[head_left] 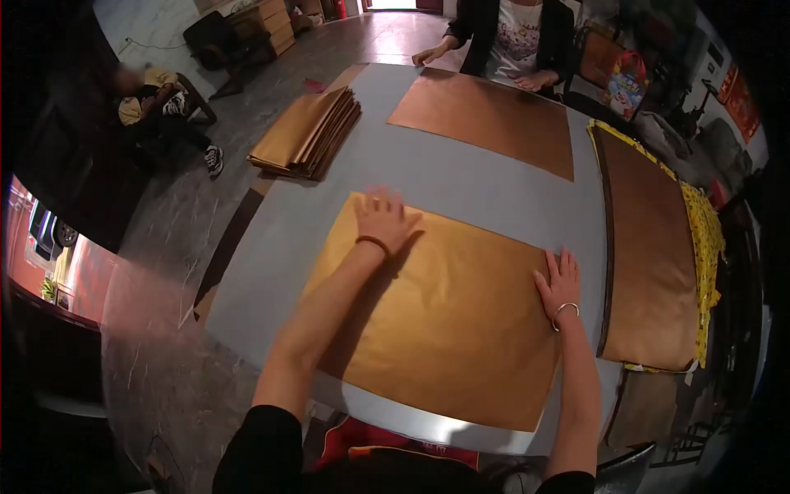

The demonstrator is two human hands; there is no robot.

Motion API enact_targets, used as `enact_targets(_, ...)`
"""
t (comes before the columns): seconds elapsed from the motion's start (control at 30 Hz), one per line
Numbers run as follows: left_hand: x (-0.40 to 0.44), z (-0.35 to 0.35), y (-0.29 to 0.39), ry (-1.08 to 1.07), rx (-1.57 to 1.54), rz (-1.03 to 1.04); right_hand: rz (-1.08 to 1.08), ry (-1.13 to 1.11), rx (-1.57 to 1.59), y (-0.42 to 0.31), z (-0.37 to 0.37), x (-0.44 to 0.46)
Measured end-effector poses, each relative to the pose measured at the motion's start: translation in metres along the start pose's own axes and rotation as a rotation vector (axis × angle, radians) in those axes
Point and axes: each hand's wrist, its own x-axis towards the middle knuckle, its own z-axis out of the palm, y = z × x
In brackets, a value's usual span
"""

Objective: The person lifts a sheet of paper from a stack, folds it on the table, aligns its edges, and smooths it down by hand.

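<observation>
A large sheet of golden-brown paper [461, 321] lies on the grey tabletop [280, 280] in front of me, with slight wrinkles near its middle. My left hand [384, 221] rests over its far left corner, fingers spread and a little blurred, a dark bracelet at the wrist. At the sheet's far right corner lies my right hand [561, 284], flat with the fingers stretched out, a silvery bangle below it. Neither hand grips anything.
A folded brown paper stack [304, 132] sits at the far left. Across the table a co-worker [514, 41] has hands near another brown sheet [485, 115]. A thick pile of brown sheets [650, 255] on yellow wrapping lies right. Another person [156, 107] sits at left.
</observation>
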Motion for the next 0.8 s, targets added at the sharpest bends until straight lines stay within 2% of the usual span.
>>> enact_targets(0.03,-0.009,0.004,0.032,0.039,-0.066,0.169,0.002,-0.005,0.009,-0.001,-0.002,-0.001)
enact_targets(0.07,-0.02,0.02,0.075,0.006,-0.079,0.278,0.006,-0.008,0.017,-0.001,-0.003,0.0)
enact_targets(0.13,-0.049,0.014,0.138,-0.09,-0.319,0.437,-0.004,0.022,0.013,0.002,0.005,0.001)
enact_targets(0.23,-0.054,0.024,0.171,-0.165,-0.267,0.489,-0.016,0.045,0.007,0.005,0.004,0.002)
enact_targets(0.33,-0.035,0.036,0.123,-0.014,-0.183,0.405,-0.017,0.035,0.008,0.003,0.003,0.002)
enact_targets(0.37,-0.028,0.026,0.093,-0.067,-0.225,0.346,-0.012,0.039,0.001,0.003,0.003,0.002)
enact_targets(0.4,-0.02,0.04,0.064,0.063,-0.194,0.3,-0.04,0.07,-0.002,0.003,0.007,0.002)
enact_targets(0.43,-0.016,0.023,0.04,0.016,-0.125,0.243,-0.032,0.114,-0.014,0.005,0.009,0.001)
enact_targets(0.47,-0.008,0.029,0.007,0.092,-0.17,0.228,-0.045,0.133,0.13,0.002,0.0,0.0)
enact_targets(0.5,-0.003,0.01,-0.008,-0.095,-0.119,0.187,-0.099,0.262,0.147,0.012,0.02,0.0)
enact_targets(0.53,-0.007,0.0,-0.019,-0.095,0.005,0.239,-0.106,0.225,0.077,0.013,0.009,-0.003)
enact_targets(0.57,0.019,0.052,-0.072,-0.047,0.062,0.098,-0.066,0.246,0.189,0.012,0.014,-0.006)
enact_targets(0.6,0.028,0.056,-0.091,-0.109,0.07,0.054,-0.013,0.13,0.091,0.01,0.008,-0.003)
enact_targets(0.67,0.017,0.019,-0.086,-0.297,0.115,-0.145,-0.009,0.123,0.101,0.01,0.013,0.0)
enact_targets(0.73,0.026,0.035,-0.107,-0.218,0.068,-0.173,0.011,0.154,0.091,0.01,0.013,-0.002)
enact_targets(0.8,0.018,0.043,-0.088,-0.096,0.031,-0.193,-0.01,0.026,0.108,0.005,-0.005,-0.009)
